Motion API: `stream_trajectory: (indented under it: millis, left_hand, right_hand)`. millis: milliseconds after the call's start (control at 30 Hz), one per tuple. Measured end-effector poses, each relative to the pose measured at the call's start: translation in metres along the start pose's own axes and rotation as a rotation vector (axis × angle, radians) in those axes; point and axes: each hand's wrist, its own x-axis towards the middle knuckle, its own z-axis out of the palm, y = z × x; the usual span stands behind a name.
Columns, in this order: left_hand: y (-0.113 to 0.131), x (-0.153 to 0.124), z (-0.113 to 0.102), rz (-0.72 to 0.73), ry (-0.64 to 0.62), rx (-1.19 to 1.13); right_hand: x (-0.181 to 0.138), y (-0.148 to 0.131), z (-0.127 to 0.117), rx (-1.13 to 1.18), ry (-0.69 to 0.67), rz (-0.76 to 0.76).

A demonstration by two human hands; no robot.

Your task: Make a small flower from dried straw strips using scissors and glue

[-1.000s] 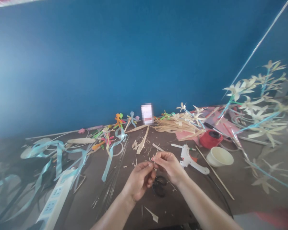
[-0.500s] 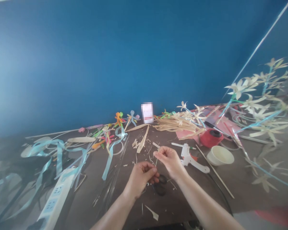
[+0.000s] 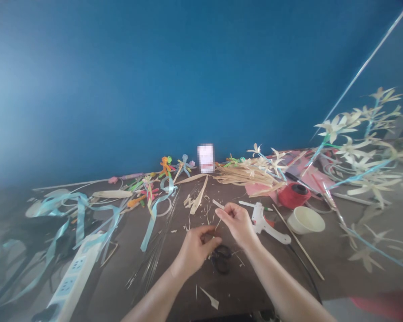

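My right hand (image 3: 237, 222) is closed in a pinch on a thin pale strip (image 3: 218, 204), which looks like dried husk. One end sticks out to the upper left, and a fine strand hangs below the fingers toward my left hand. My left hand (image 3: 199, 247) is just to the lower left, thumb and forefinger apart around the strand's lower end, with no firm grip visible. Black-handled scissors (image 3: 220, 258) lie on the table beneath the hands, their blades hard to make out. Pale husk scraps (image 3: 197, 199) are scattered beyond the hands.
At right are a white glue gun (image 3: 267, 226), a thin stick (image 3: 302, 246), a cream cup (image 3: 305, 220), a red roll (image 3: 293, 195) and husk flowers (image 3: 359, 154). Blue ribbons (image 3: 82, 210), clear wires (image 3: 154, 255) and a power strip (image 3: 72, 277) lie left. A blue wall (image 3: 188, 80) stands behind.
The left hand's thumb and forefinger have parted from their pinch, and the hand has shifted slightly left. More of the scissors shows. The right hand keeps its pinch on the strip.
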Motion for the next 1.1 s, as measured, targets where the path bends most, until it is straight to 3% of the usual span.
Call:
stream_trajectory:
  millis: [100, 367, 567, 633, 767, 833, 1100]
  left_hand:
    - [0.005, 0.006, -0.003, -0.077, -0.089, -0.152]
    - [0.011, 0.01, -0.002, -0.032, -0.026, -0.116]
    - [0.001, 0.01, 0.006, -0.142, -0.108, -0.339]
    - [-0.002, 0.01, 0.008, -0.167, -0.112, -0.468]
    - [-0.003, 0.009, 0.008, -0.236, -0.148, -0.681]
    - [-0.002, 0.009, 0.007, -0.262, -0.174, -0.734]
    - [-0.004, 0.004, 0.007, -0.182, -0.143, -0.626]
  right_hand:
    - [0.001, 0.0, -0.003, 0.022, -0.021, 0.005]
    - [0.0, 0.0, -0.003, 0.007, -0.028, 0.017]
    - [-0.001, 0.005, 0.001, 0.08, -0.067, 0.092]
    - [-0.003, 0.005, 0.0, 0.172, -0.158, 0.146]
    - [-0.007, 0.001, -0.006, 0.468, -0.468, 0.351]
    - [-0.007, 0.0, -0.007, 0.562, -0.532, 0.392]
    - [-0.01, 0.002, 0.001, 0.709, -0.33, 0.418]
